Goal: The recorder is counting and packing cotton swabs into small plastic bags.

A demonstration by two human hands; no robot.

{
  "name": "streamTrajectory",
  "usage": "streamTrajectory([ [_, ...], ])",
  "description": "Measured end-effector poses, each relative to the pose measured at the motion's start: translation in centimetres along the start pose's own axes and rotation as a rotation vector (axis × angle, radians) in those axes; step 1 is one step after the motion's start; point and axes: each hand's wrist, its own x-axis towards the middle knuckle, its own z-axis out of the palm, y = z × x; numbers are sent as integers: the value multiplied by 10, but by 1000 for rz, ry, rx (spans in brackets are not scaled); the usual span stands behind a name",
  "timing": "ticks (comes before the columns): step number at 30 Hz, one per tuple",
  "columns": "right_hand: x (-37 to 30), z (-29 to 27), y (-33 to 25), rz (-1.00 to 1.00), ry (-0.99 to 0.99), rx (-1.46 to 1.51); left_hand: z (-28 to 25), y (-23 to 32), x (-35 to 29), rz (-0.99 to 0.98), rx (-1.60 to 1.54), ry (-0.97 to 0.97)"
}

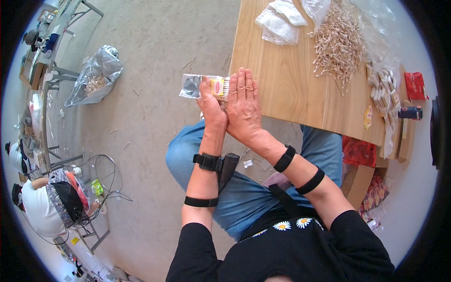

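My left hand (212, 111) grips a clear plastic packet of cotton swabs (218, 86) with a yellow label, thumb on top, just off the table's left edge. The packet's silvery, see-through end points left. Against its right end lies my right hand (244, 109), flat, its fingers stretched out side by side. Both wrists touch or nearly touch. The fingers of my left hand under the packet are hidden. To the right, a large heap of loose cotton swabs (339, 44) spreads over the wooden table (282, 77).
Empty clear bags (281, 22) lie on the table's far side. Filled swab packets (384, 89) are stacked at its right, near a red packet (415, 86). A plastic bag of swabs (95, 77) stands on the floor at left. Beyond sits another person (44, 209).
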Motion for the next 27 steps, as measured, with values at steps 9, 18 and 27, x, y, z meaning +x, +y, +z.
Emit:
streamTrajectory([
  [9,-9,-27,29,122,-114,-64,-7,-1,2,72,51,-22],
  [18,-6,-10,10,112,-87,-102,-5,-5,1,90,29,-25],
  [27,-7,-16,12,95,-88,-45,-32,35,15,-50,19,-139],
])
